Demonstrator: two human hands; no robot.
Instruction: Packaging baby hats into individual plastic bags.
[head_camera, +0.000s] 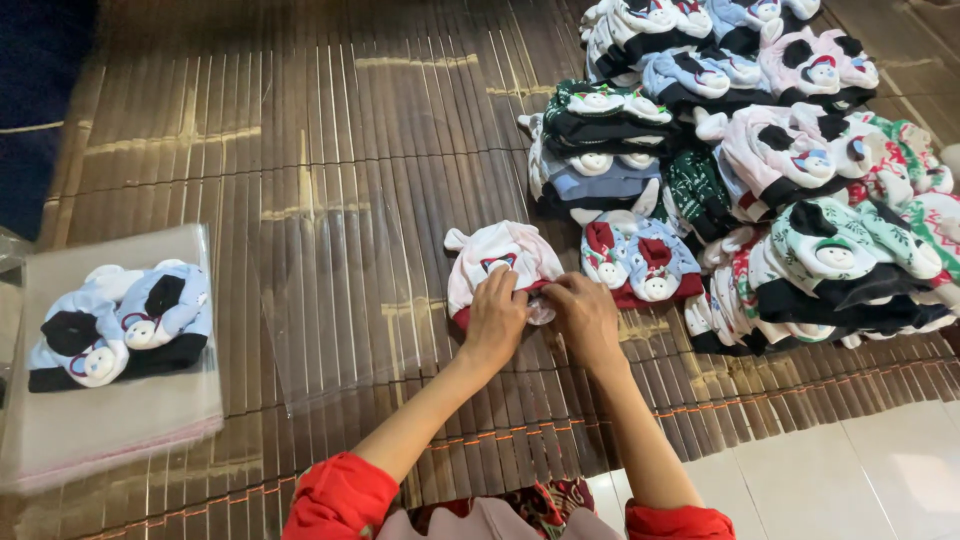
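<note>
Pink sock bundle (497, 258) gripped by both hands (540, 312), seemingly pinching it, beside heaped socks (800, 170) and clear bags (110, 420).

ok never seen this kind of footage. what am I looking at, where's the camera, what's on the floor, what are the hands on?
There is no machine: a person in red sleeves works with two bare hands. The single picture comes from a camera on their head, looking down.

They sit at a slatted bamboo mat. To their right lies a big pile of small knitted sock pairs with snowman faces. One light blue pair lies apart, beside the hands.

The left hand and right hand meet on a pink-and-white pair, pinching its red lower edge; what they do there is too small to tell.

An empty clear bag lies left of the hands. Further left, a stack of clear bags carries one blue pair.
</note>
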